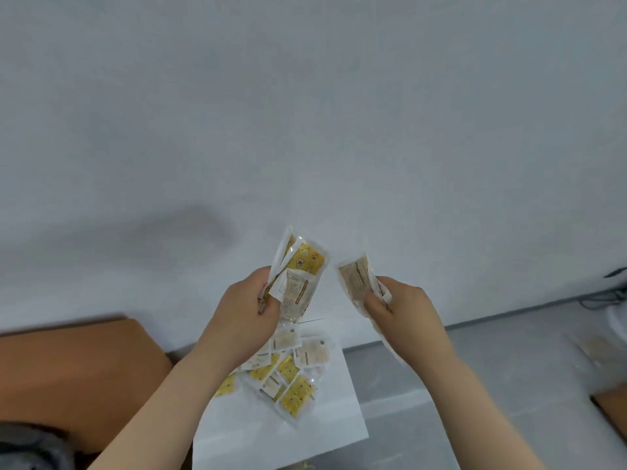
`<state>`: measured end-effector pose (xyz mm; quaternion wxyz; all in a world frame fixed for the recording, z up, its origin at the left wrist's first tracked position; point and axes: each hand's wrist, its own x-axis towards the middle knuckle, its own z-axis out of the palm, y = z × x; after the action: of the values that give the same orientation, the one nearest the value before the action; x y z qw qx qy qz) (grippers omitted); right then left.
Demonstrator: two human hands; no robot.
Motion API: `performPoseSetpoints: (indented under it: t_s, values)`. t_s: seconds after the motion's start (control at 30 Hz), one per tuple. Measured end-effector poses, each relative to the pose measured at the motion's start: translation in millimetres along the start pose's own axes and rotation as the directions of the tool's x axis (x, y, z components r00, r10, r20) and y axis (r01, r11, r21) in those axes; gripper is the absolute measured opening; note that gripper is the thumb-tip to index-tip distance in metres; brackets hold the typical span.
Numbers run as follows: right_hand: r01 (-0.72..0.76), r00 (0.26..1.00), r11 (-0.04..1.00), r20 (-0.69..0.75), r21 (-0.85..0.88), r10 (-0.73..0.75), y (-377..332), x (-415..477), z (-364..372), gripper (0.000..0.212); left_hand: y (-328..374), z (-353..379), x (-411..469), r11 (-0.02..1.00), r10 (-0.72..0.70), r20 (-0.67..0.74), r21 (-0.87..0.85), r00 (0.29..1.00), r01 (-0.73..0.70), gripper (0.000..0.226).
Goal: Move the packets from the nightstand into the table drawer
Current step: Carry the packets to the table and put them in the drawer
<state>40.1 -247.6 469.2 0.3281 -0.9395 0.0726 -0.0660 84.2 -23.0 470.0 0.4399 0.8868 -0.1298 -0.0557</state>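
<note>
My left hand (249, 308) grips a bunch of yellow and white packets (302, 266), held upright above the nightstand. A second bunch of packets (356, 276), pale backs toward me, is gripped in my right hand (403, 307). The two hands are raised in front of the wall, a short gap between them. Below my left hand, several more yellow and white packets (288, 371) lie in a loose heap on the white nightstand top (322, 422). No drawer shows in this view.
A brown headboard or bed side (78, 368) stands left of the nightstand, with grey fabric (30, 446) at the bottom left. Grey floor (492, 374) stretches to the right. Dark cables (607, 293) lie by the wall at far right. A brown corner (614, 408) juts in at the right edge.
</note>
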Motion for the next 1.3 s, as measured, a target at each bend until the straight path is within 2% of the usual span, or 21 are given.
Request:
performPoseSetpoints:
  t_s: [0.27,0.53,0.77,0.97,1.3]
  values:
    - [-0.155,0.962,0.988,-0.225,0.015,0.154,60,-50,-92,0.034,95,67,16,0.977,0.213,0.156,-0.015,0.965,-0.213,0.027]
    - [-0.329,0.867,0.944,-0.400,-0.009,0.298,153,-144,-206,0.034,214,198,-4,0.914,0.406,0.321,-0.115,0.856,-0.390,0.029]
    - [-0.479,0.736,0.877,-0.535,0.020,0.415,239,-236,-296,0.031,308,319,-44,0.841,0.540,0.407,-0.240,0.737,-0.484,0.030]
    - [-0.593,0.611,0.803,-0.614,0.065,0.501,293,-297,-340,0.024,366,398,-67,0.796,0.601,0.507,-0.311,0.618,-0.520,0.031]
    - [-0.735,0.390,0.657,-0.689,0.167,0.611,374,-322,-398,0.026,453,523,-50,0.717,0.672,0.614,-0.404,0.413,-0.568,0.029]
